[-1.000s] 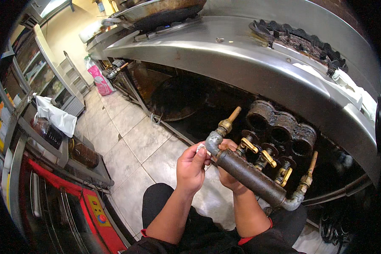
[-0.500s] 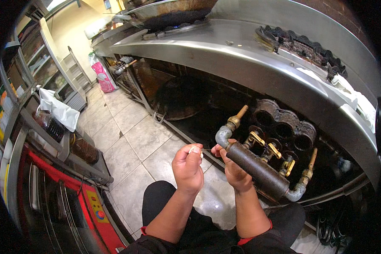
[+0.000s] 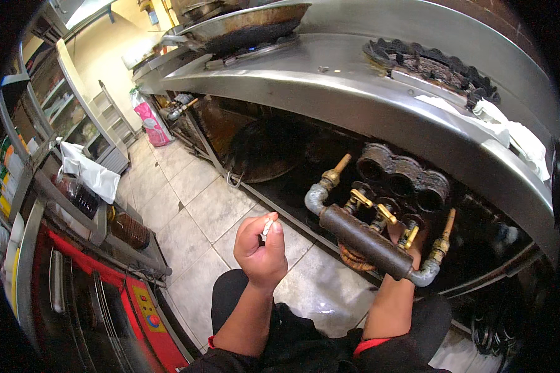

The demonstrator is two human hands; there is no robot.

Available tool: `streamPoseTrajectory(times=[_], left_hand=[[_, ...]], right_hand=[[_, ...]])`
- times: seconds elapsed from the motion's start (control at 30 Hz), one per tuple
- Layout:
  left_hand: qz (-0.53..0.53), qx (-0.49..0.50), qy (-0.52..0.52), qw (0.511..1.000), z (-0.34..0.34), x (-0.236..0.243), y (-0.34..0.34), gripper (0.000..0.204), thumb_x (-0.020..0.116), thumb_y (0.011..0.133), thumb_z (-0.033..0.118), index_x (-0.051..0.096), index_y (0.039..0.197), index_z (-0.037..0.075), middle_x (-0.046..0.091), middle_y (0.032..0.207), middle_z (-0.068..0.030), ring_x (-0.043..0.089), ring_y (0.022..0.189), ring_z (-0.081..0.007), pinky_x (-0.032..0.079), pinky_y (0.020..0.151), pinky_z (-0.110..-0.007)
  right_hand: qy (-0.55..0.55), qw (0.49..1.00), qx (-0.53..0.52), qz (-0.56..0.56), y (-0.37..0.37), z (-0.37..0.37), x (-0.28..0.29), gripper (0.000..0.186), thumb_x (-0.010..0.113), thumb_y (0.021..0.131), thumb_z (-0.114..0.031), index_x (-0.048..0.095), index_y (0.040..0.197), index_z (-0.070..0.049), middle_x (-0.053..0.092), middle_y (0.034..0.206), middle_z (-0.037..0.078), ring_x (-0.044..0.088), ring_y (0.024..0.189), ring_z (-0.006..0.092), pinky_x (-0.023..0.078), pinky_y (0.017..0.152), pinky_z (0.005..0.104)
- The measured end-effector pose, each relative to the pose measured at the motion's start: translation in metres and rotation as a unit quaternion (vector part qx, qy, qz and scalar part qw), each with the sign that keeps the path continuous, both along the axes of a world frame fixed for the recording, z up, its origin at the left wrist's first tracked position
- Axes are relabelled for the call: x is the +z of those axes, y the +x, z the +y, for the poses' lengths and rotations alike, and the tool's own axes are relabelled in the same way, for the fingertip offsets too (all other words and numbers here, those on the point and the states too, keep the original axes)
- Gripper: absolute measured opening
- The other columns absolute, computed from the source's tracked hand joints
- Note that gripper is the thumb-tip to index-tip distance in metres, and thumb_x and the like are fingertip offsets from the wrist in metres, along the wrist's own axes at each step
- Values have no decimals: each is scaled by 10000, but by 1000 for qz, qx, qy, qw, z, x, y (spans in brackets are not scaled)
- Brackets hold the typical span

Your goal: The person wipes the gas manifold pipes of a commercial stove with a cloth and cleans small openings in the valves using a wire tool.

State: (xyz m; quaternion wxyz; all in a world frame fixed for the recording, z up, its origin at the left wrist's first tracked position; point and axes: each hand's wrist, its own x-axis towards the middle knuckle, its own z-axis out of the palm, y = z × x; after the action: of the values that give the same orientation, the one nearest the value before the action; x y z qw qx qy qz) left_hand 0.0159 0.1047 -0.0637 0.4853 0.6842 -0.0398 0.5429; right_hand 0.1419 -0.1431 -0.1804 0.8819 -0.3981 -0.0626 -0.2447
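My left hand is held over the floor tiles, thumb and fingers pinched on a small white piece whose kind is unclear. On the right, my right hand reaches behind a dark cylindrical gas pipe. Its fingers are mostly hidden by the pipe and the valves. Several brass valves with yellow handles line the pipe, and grey elbow fittings cap its ends. Beyond them sit three round sooty burner openings. A coiled brownish hose shows under the pipe.
Above runs a steel stove top with a large wok and a black burner grate. A white cloth hangs at its right edge. To the left stand a red-framed appliance and a metal shelf with dark-filled containers.
My right hand has left the left hand's side and gone right, in behind the pipe. The thin strand between the hands is out of sight. The view has shifted slightly.
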Motion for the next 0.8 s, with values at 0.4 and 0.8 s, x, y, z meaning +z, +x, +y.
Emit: streamPoseTrajectory(times=[0.4,0.8], left_hand=[[-191,-50,208,958,-69,74,-22,281,494,965,306,492,1060,41,576,821,-99,578,730,-223,461,697,-390],[-138,-61,281,948,-94,64,-10,275,397,945,241,450,1067,0,527,840,-141,498,797,-227,422,837,-437]], right_hand=[[112,879,350,-305,5,-54,138,544,522,916,-423,495,1250,4,564,1242,184,564,1098,368,470,903,553],[303,791,461,-266,-13,-18,135,618,435,927,-505,479,1282,-1,527,1258,231,553,1105,378,447,928,559]])
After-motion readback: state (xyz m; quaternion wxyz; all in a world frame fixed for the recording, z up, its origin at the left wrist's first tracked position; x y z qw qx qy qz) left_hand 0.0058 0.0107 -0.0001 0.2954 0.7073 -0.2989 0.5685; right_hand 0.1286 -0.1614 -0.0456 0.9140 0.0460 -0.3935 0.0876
